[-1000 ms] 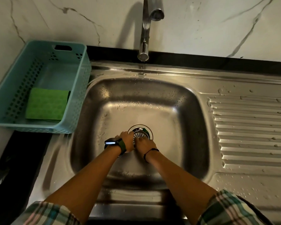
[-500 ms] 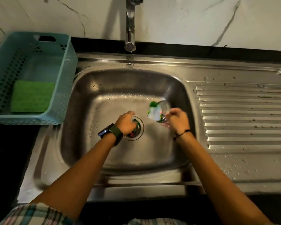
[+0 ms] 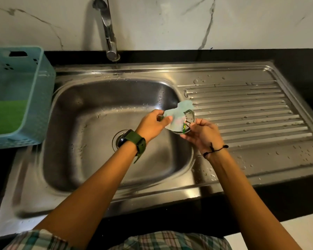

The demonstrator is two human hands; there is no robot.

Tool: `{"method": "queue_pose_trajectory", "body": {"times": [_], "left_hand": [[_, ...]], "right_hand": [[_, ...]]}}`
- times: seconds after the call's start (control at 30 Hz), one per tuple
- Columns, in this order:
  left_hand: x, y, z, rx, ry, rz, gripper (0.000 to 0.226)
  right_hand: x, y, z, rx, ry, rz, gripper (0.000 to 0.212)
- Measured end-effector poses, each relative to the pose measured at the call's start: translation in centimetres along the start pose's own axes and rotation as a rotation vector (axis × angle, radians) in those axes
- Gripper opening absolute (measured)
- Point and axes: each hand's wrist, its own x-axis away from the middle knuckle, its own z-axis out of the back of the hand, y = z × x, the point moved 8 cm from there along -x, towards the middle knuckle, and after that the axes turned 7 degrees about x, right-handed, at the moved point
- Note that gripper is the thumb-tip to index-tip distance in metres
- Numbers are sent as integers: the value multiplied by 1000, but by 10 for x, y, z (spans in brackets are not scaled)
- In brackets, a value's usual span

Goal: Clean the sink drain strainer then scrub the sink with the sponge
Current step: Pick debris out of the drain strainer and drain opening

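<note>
A stainless steel sink (image 3: 101,98) sits in a black countertop (image 3: 296,56), with a white marble-veined wall (image 3: 170,20) behind it and a chrome tap (image 3: 108,33) rising at the back. The ribbed draining board (image 3: 242,112) to the right of the basin is dotted with water drops. At the left edge stands a teal plastic basket (image 3: 34,98), and the green sponge (image 3: 5,116) lies flat on its floor — well apart from both hands.

Above the right side of the basin, the right hand (image 3: 202,134) holds the round metal strainer (image 3: 187,121) tilted, its fingers curled around the lower rim. A small green scrap clings to the strainer's spokes. The left hand (image 3: 152,125), wearing a dark watch on a green strap (image 3: 134,141), pinches a pale, crumpled scrap of wet paper or film (image 3: 177,114) between thumb and fingers; the scrap drapes across the strainer's face. The open drain hole (image 3: 118,139) shows in the basin floor, partly hidden behind the left wrist.
</note>
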Motion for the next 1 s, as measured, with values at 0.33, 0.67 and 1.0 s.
{"method": "queue_pose_trajectory", "body": {"times": [0.33, 0.67, 1.0], "left_hand": [[3, 7, 14, 168, 216, 50, 8], [3, 3, 25, 230, 267, 21, 24], [10, -3, 14, 315, 227, 33, 26]], "right_hand": [[10, -11, -7, 0, -43, 41, 21], [-2, -41, 85, -26, 272, 173, 30], [-33, -34, 129, 316, 501, 75, 5]]}}
